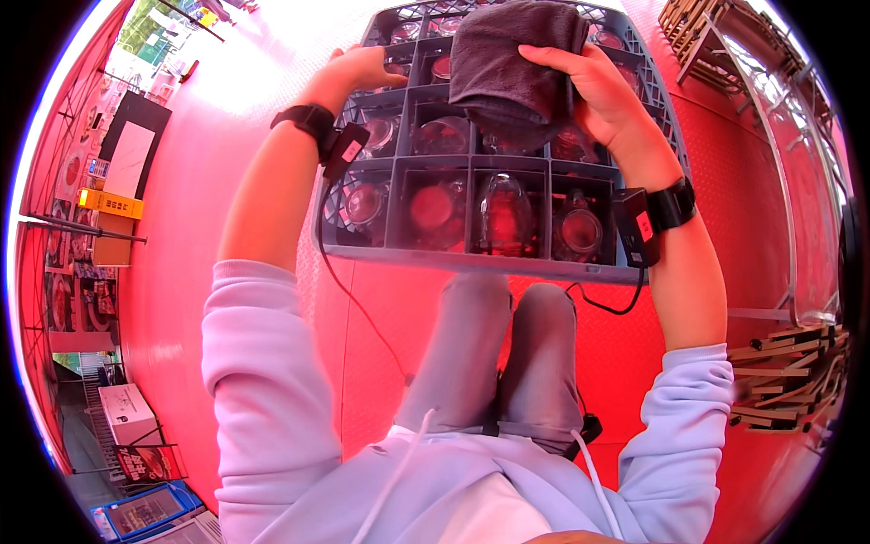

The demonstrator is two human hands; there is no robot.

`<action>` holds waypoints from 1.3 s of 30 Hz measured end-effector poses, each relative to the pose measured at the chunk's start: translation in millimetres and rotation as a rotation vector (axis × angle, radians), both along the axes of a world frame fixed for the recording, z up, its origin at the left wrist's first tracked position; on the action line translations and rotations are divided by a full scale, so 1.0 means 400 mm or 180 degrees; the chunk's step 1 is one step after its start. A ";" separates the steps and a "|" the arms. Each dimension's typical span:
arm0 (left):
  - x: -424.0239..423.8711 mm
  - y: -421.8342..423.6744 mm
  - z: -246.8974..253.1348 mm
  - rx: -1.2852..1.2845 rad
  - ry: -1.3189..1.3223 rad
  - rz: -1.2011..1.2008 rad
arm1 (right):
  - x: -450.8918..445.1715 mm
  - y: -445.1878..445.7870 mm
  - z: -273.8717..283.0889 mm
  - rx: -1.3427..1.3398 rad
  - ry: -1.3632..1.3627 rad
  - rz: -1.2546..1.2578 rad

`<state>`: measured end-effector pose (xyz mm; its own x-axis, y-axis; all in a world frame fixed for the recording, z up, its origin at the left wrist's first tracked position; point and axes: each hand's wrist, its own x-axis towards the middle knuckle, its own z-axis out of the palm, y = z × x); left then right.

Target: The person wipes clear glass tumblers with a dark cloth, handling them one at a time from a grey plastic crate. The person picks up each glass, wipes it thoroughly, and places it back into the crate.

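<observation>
A grey plastic glass rack (pixel 401 256), divided into square compartments, lies before my knees. Clear glass vessels stand in many of its cells, among them a rounded glass (pixel 503 207) in the front row. My right hand (pixel 601 95) grips a folded dark cloth (pixel 510 64) over the rack's back half, thumb on top and the other fingers partly hidden behind it. At the rack's left side is my left hand (pixel 367 68), fingers spread over the rim and a back-left cell; whether its fingertips touch a glass cannot be told.
Folded wooden-slatted furniture (pixel 781 377) and a clear-panelled metal frame (pixel 781 170) stand at the right. Along the left are a white box (pixel 129 413), a yellow sign (pixel 112 202) and a blue-framed board (pixel 146 510). Cables hang from both wrist devices.
</observation>
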<state>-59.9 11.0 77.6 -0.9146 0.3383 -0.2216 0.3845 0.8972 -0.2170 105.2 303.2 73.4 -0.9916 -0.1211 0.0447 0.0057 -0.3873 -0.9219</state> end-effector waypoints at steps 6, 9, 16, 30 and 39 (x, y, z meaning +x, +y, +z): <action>-0.025 0.013 -0.071 -0.0526 0.0083 0.0099 | 0.009 -0.017 0.007 -0.0001 0.0027 -0.0115; -0.038 0.010 -0.086 -0.0387 0.0153 0.0012 | 0.007 -0.012 0.006 -0.0037 0.0020 -0.0111; -0.058 -0.011 -0.098 -0.0097 0.0262 -0.0056 | 0.006 -0.008 0.013 -0.0041 -0.0061 -0.0034; -0.045 -0.024 -0.032 0.0371 0.0427 -0.0267 | -0.008 0.000 0.008 -0.0238 -0.0017 -0.0252; -0.058 -0.036 -0.039 0.0490 0.0692 -0.0498 | -0.003 -0.003 0.013 -0.0251 0.0102 -0.0231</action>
<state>-83.2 -3.2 61.8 -0.8691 0.4931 0.0383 0.4800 0.8596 -0.1753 104.2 302.0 78.6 -0.9956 -0.0439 0.0832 -0.0540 -0.4571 -0.8878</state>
